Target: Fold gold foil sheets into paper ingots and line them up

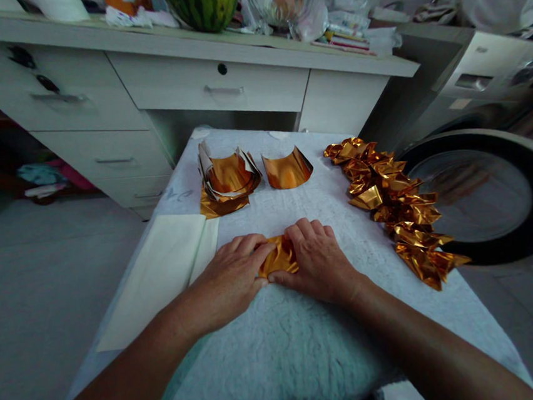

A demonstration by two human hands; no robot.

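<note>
Between my two hands, a piece of gold foil paper (pixel 279 255) lies on the cloth-covered table. My left hand (pixel 238 272) grips its left side, thumb and fingers closed on it. On its right side, my right hand (pixel 317 258) holds the edge with curled fingers, the thumb tip near the left hand's. Beyond them sit a stack of curled gold sheets (pixel 230 175) and a single curved gold sheet (pixel 288 169). Folded gold foil pieces (pixel 389 204) form a long heap at the right.
White paper sheets (pixel 150 268) lie at the table's left. Behind stands a drawer desk (pixel 167 52) bearing a watermelon (pixel 203 2) and plastic bags. An open round washing machine door (pixel 487 194) is close to the table's right edge.
</note>
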